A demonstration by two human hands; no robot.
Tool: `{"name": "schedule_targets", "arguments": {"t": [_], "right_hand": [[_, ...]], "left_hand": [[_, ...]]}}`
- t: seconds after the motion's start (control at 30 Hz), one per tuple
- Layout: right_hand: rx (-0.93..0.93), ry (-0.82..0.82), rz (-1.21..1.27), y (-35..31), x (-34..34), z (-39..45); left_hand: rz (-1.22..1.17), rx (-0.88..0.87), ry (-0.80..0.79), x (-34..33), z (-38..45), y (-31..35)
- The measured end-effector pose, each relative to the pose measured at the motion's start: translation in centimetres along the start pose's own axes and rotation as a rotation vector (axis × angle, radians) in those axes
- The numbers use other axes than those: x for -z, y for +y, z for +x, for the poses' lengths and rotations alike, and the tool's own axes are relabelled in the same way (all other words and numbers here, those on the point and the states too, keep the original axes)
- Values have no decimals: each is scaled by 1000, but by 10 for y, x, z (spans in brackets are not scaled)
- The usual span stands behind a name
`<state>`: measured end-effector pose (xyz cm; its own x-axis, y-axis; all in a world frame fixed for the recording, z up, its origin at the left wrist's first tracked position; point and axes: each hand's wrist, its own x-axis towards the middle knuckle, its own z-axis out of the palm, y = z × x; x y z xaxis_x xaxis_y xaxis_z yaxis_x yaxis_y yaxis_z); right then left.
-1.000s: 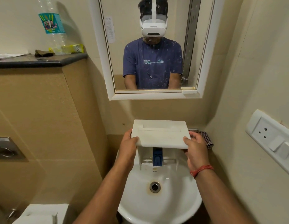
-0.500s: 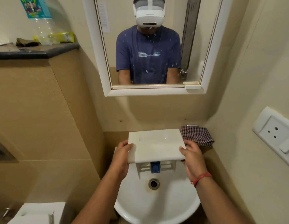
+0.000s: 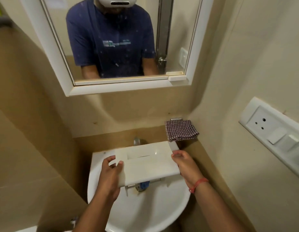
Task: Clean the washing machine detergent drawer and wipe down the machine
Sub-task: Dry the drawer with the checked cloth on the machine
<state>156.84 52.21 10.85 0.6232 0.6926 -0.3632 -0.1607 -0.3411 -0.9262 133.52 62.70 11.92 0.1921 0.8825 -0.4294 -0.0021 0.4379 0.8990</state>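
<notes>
Both hands grip the detergent drawer above the white sink. Left hand pinches its left edge, right hand its right.

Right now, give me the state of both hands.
Left hand: closed on the left end of the detergent drawer, held over the sink.
Right hand: closed on the drawer's right end.

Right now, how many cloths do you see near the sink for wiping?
1. A checked cloth lies folded on the ledge behind the sink, at its right rear corner beside the wall, untouched. Both hands hold the detergent drawer, which could hide another below it.
</notes>
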Motion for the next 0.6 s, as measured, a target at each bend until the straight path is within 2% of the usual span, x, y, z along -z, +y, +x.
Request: {"name": "schedule_targets", "arguments": {"t": [0.2,0.37,0.5,0.6], "right_hand": [[-129,193,232,-21,34,84],[-263,101,646,-42,41,125],[-298,141,756,-44,34,131],[-246,217,785,-44,27,123]], "left_hand": [[-34,16,38,-13,-1,-15],[-55,-5,67,-24,-11,-20],[-85,-16,108,-23,-11,-21],[-113,-23,136,-18,-11,-22]]}}
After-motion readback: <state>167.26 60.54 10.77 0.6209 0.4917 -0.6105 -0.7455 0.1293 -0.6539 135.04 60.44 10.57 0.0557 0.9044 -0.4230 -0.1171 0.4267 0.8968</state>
